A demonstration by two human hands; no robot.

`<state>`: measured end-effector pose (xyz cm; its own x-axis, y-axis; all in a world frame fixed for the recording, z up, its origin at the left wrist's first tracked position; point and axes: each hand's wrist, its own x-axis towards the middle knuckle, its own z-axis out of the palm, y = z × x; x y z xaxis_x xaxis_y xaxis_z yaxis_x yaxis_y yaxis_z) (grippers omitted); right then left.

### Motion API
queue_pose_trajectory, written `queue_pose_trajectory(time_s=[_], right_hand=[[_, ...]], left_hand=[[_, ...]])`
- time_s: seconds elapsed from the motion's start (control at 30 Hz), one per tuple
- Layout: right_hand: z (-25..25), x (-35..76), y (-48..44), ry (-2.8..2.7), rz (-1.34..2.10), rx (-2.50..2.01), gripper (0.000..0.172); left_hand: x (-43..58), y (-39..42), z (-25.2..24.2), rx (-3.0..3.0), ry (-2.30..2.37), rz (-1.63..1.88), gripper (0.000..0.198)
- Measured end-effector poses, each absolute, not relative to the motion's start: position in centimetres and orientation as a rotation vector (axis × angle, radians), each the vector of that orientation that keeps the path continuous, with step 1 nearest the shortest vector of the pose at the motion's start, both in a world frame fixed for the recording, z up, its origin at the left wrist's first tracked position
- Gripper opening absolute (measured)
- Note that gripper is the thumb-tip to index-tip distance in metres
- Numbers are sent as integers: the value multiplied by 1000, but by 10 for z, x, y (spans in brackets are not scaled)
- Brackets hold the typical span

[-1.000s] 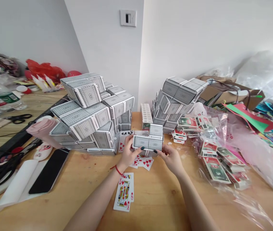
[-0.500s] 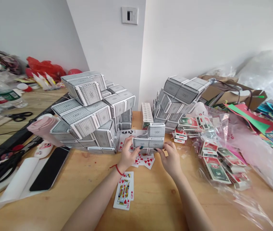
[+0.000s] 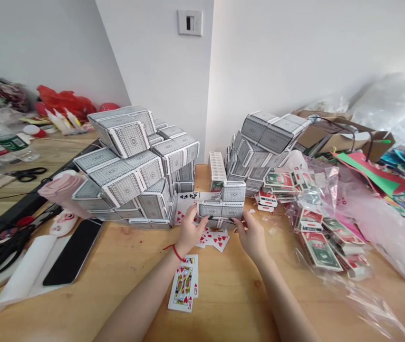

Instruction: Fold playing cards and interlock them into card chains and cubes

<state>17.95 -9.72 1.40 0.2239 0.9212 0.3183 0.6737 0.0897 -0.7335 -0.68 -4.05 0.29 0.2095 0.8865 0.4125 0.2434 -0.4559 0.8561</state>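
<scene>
Between my hands is a small stepped block folded from playing cards (image 3: 220,209), grey patterned backs facing out. My left hand (image 3: 192,229) grips its left end, thumb along the lower front edge. At the lower right corner, my right hand (image 3: 250,233) holds it with thumb and fingers. Loose playing cards (image 3: 218,239) lie face up beneath and in front of the block. Nearer me, by my left wrist, two overlapping cards (image 3: 184,284) show a king and a queen of hearts. What the block rests on is hidden.
Tall stacks of card blocks stand at left (image 3: 131,166) and right (image 3: 259,147). A phone (image 3: 74,251), scissors (image 3: 10,247) and a mouse (image 3: 63,223) lie left. Red and green card boxes (image 3: 320,249), clear plastic and coloured paper (image 3: 377,173) crowd the right.
The view has shifted very slightly. Both hands keep their hold on the card block, with hardly any movement.
</scene>
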Motion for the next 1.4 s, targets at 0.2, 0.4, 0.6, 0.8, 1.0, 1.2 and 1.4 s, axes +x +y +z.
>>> queue_pose_trajectory(time_s=[0.2, 0.4, 0.6, 0.8, 1.0, 1.2, 1.4], right_hand=[[11, 181, -97, -1524, 374, -1669, 20], [7, 182, -96, -1508, 414, -1664, 21], [7, 181, -96, -1515, 412, -1683, 17], [6, 181, -96, -1524, 370, -1671, 20], [6, 181, -94, -1527, 367, -1677, 18], [14, 187, -96, -1434, 570, -1602, 20], [11, 191, -93, -1262, 780, -1400, 30]], left_hand=[[-7, -39, 4, 1883, 1031, 1250, 14], [-7, -38, 5, 1899, 1036, 1242, 14], [-7, -38, 7, 1944, 1043, 1240, 13], [-7, -36, 6, 1977, 1039, 1260, 12], [-8, -35, 5, 2020, 1040, 1259, 11], [-8, -34, 3, 2046, 1039, 1230, 11], [-8, -33, 1, 2057, 1031, 1229, 9]])
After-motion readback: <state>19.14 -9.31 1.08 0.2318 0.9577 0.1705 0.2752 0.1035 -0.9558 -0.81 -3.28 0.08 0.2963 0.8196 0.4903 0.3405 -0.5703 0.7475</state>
